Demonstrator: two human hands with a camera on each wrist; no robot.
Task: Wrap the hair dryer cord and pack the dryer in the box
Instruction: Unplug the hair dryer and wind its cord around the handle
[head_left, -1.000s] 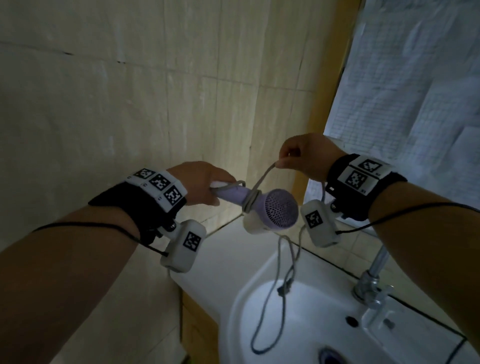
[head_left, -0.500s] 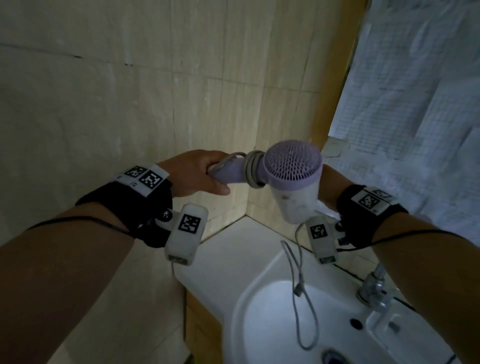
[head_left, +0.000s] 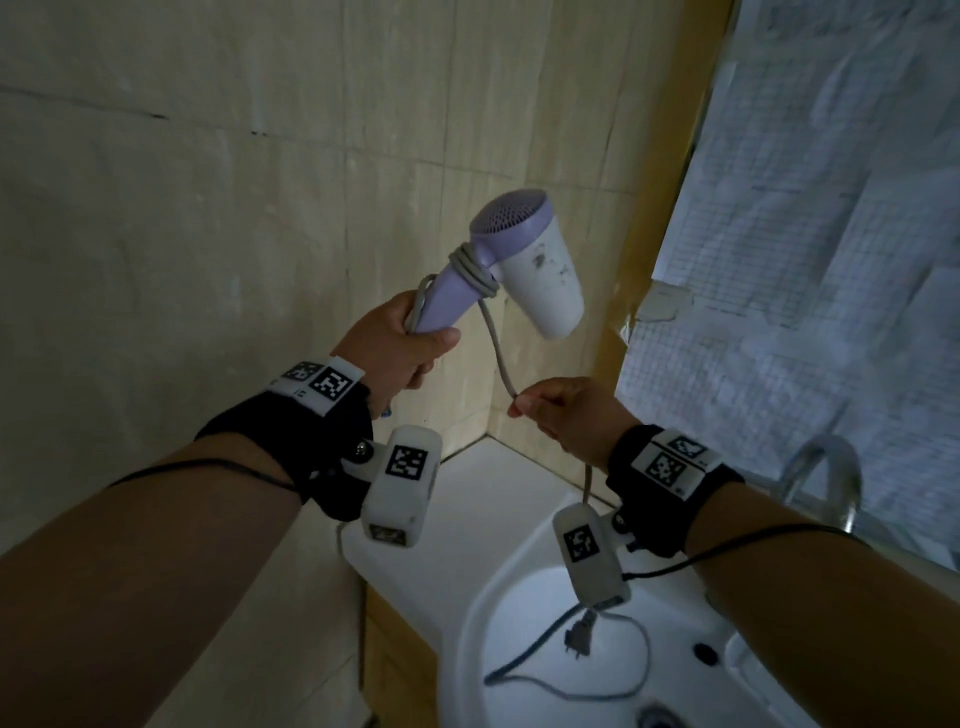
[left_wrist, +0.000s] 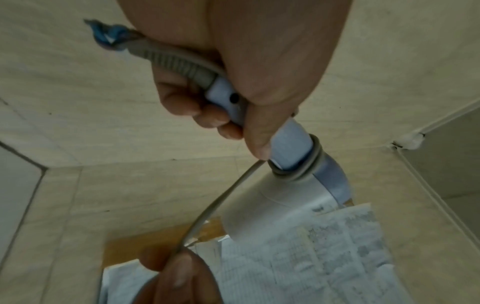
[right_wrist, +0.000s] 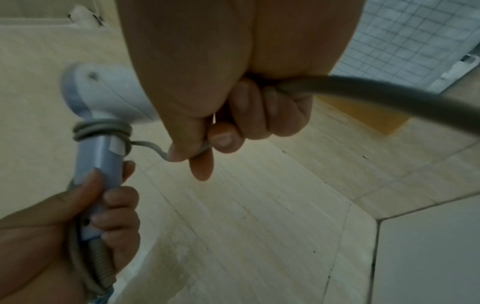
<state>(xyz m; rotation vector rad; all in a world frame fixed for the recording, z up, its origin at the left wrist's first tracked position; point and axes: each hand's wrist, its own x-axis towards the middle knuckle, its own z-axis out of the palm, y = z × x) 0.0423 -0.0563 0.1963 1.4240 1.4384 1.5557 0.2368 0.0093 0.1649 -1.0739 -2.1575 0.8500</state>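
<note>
Wrapping step: judged part done; a few turns of cord (head_left: 470, 270) sit round the top of the handle, and much slack is left to wind.
Left hand (head_left: 400, 348): fingers curled round the lower handle of the hair dryer (head_left: 519, 254), with the cord's first run trapped under the palm; dryer held up above this hand, nozzle tipped down toward the right hand.
Right hand (head_left: 566, 410): thumb and forefinger pinch the free cord just below the coils, the rest trailing out past the wrist.
Advice, tension: keep the pinch close to the handle and the run taut, so each new turn beds beside the last rather than over it.
Advice, grip: left hand should hold the handle steady and leave the wrapped zone above its thumb clear.
Advice, slack: feed cord through the fingers gradually; the plug (head_left: 579, 636) hangs below the right wrist over the sink (head_left: 467, 519) and may snag.
Dryer condition: lilac handle and rear grille, white barrel bearing dark smudges; grey ribbed strain relief at the handle base, with what may be blue tape there, blurred.
Box: not in view.
</note>
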